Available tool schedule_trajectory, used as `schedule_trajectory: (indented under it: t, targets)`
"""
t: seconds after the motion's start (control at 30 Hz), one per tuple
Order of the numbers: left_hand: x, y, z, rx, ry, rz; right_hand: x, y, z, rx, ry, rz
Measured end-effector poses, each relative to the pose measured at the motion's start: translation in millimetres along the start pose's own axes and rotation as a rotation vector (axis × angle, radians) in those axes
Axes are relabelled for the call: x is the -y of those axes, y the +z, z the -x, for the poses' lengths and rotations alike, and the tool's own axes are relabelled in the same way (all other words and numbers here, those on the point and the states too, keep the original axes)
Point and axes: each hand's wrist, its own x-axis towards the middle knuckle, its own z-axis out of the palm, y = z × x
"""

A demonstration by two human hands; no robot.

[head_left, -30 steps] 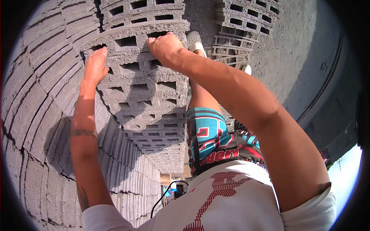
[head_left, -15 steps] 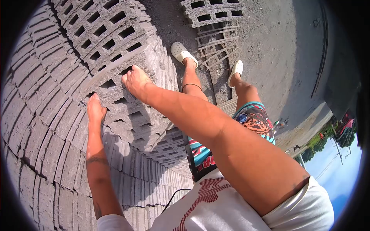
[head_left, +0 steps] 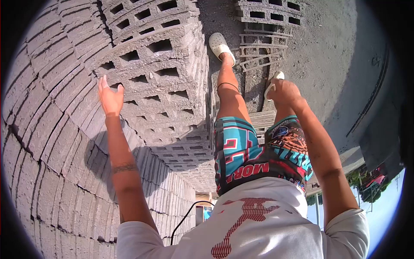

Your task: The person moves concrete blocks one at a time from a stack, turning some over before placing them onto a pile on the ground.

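My left hand (head_left: 111, 98) is open, its thumb apart from the fingers, over the left edge of a stack of grey hollow concrete blocks (head_left: 151, 93). Nothing is in it. The stack's top block (head_left: 146, 39) shows a row of dark rectangular holes just above the hand. My right hand (head_left: 285, 91) hangs in the air away from the stack, in front of my right clog (head_left: 279, 75). Its fingers are loosely curled, partly turned from view, and I see nothing held in them.
More tightly packed blocks (head_left: 56, 142) fill the left side. Further blocks (head_left: 269, 13) stand on the gravel ground (head_left: 319, 52) at the top, beside thin broken block pieces (head_left: 263, 45). My left clog (head_left: 221, 45) is close to the stack's side.
Both hands have come off the block they gripped. My right hand has swung away to the right, and my left hand has opened. The view has shifted, so the stack appears higher and farther right.
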Motion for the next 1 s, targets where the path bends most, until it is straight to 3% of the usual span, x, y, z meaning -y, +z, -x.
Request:
schedule_trajectory:
  t: [0.03,0.07,0.17,0.2,0.27,0.3,0.33,0.37,0.47,0.5,0.57,0.6,0.67,0.7,0.77,0.87,1.0]
  targets:
    - [0.2,5.5,12.5,-0.063,-0.126,0.108,-19.3,-11.1,-8.1,0.051,0.091,0.041]
    - [-0.5,12.5,24.6,-0.064,-0.233,0.144,-37.5,-14.4,-19.8,-0.049,0.071,0.071]
    - [-25.8,23.4,45.4,-0.051,-0.256,0.273,-28.5,-47.3,-48.9,-0.189,0.045,-0.232]
    - [-35.3,30.7,46.2,-0.106,-0.276,0.274,-10.2,-59.3,-56.6,-0.191,0.027,-0.227]
    - [-56.8,32.8,40.9,-0.213,-0.336,0.256,39.2,-77.1,-67.4,-0.063,-0.195,-0.433]
    - [-56.0,30.2,36.8,-0.219,-0.347,0.255,51.9,-54.6,-85.5,-0.153,-0.281,-0.529]
    - [-55.0,29.5,32.9,-0.207,-0.406,0.287,88.9,-67.9,-78.3,-0.026,-0.332,-0.577]
    - [-54.6,30.5,28.6,-0.195,-0.464,0.319,114.0,-68.3,-88.6,0.128,-0.352,-0.488]
    - [-40.8,39.7,22.0,-0.155,-0.525,0.319,181.9,-22.7,-97.8,-0.032,-0.31,-0.451]
    - [-41.8,37.2,16.8,-0.088,-0.571,0.259,200.1,-32.0,-91.7,0.101,-0.371,-0.27]
    - [-53.4,33.7,14.7,-0.064,-0.611,0.199,226.4,-19.0,-94.1,0.1,-0.205,-0.407]
    - [-51.9,37.3,15.1,-0.082,-0.625,0.274,227.2,-18.2,-95.3,0.091,-0.215,-0.396]
    - [-47.2,45.9,18.6,-0.14,-0.632,0.418,223.3,-13.5,-99.3,0.001,-0.136,-0.615]
    - [-46.8,53.0,21.0,-0.156,-0.644,0.421,203.4,12.8,-128.6,-0.082,-0.183,-0.911]
    - [-49.9,64.1,25.0,-0.317,-0.563,0.43,176.6,-21.9,-133.2,-0.02,-0.022,-1.266]
    - [-58.1,66.7,27.3,-0.389,-0.55,0.47,145.3,-45.7,-189.6,-0.216,0.243,-1.522]
    - [-56.2,110.2,30.1,-0.589,-0.456,0.54,206.6,-80.4,-217.1,-0.275,0.315,-1.677]
